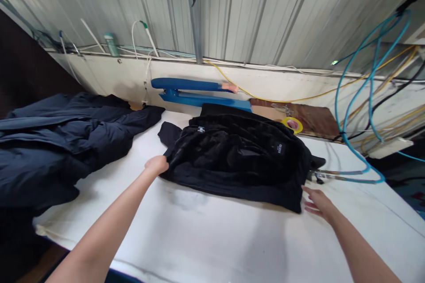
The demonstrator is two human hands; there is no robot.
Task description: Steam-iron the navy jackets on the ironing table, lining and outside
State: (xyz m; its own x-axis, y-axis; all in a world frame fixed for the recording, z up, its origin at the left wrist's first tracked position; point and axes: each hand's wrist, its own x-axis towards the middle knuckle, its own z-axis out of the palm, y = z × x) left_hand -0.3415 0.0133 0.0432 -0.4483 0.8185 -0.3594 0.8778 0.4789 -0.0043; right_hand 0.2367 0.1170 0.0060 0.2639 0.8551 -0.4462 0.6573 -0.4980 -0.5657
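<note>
A black garment [232, 154] with a shiny lining and a small label lies spread on the white-covered table [206, 234]. My left hand [157, 165] is closed on the garment's left edge, near a short sleeve-like part sticking out. At the lower right corner of the garment is my right hand [314, 202], its fingers apart and the fingertips beside the edge; nothing shows between them.
Dark puffy jackets [66, 141] lie at the left. Behind the garment are a blue sleeve board [199, 93], a brown board [308, 119] and a yellow tape roll [292, 124]. Blue hoses [348, 110] hang at the right, reaching the tabletop.
</note>
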